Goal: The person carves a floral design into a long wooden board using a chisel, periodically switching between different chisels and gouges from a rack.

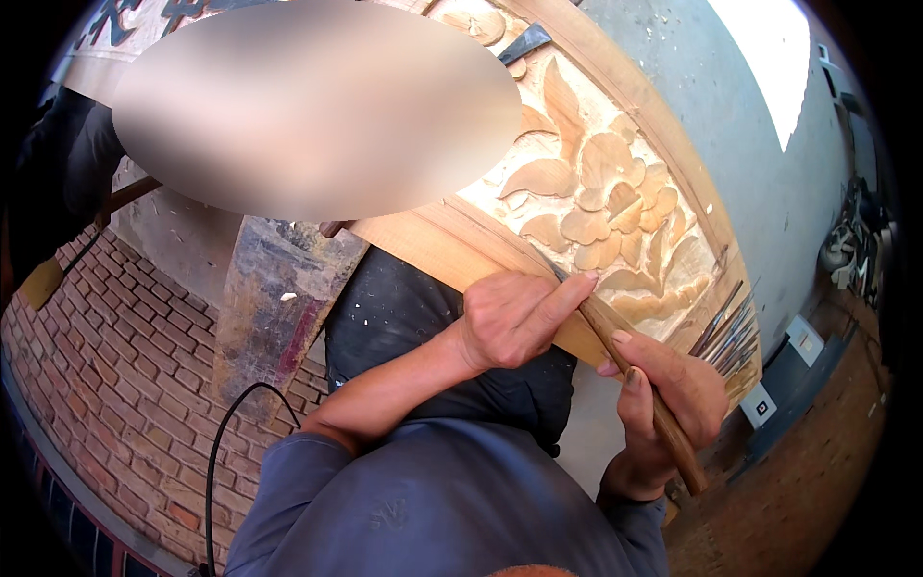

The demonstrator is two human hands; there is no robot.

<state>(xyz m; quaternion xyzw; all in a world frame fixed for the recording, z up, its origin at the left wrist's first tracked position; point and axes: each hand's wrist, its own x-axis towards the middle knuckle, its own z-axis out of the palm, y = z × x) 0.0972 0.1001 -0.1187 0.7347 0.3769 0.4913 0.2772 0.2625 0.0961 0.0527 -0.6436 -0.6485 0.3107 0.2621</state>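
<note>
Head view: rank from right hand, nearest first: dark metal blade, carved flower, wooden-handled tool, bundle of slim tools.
1. wooden-handled tool, in the right hand
2. bundle of slim tools, upper right
3. carved flower, upper left
4. dark metal blade, near top edge

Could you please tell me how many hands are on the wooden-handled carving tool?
2: the left hand near the blade end of the carving tool, and the right hand around its wooden handle.

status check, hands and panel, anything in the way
Right hand gripping carving tool, left hand closed around its front. Tip at carved floral panel's near border, contact unclear. Thin tools clustered at right, clear of tip.
</note>
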